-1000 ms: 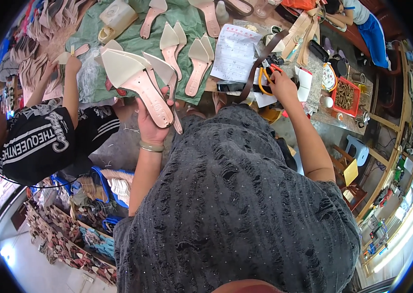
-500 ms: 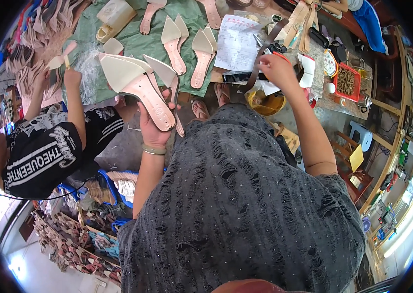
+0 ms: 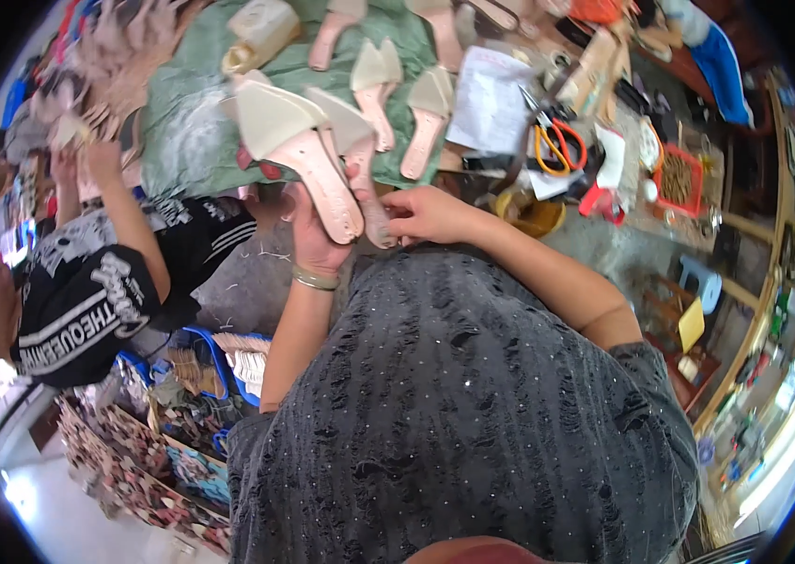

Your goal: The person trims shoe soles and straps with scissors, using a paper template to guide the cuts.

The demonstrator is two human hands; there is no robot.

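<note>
Beige sandal pair [image 3: 308,164] gripped in left hand [image 3: 315,240] — right hand [image 3: 426,214] pinches heel end, table edge close.

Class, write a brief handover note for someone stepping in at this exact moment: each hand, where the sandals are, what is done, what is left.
Left hand: grips two beige sandals together by the heel ends, toes pointing away over the green cloth.
Right hand: fingers pinch at the heel end of the nearer sandal.
More sandals lie on the cloth; orange-handled scissors lie to the right.
Done: pair picked up and held.
Left: cannot tell which step remains; both sandals are not yet set down.
</note>
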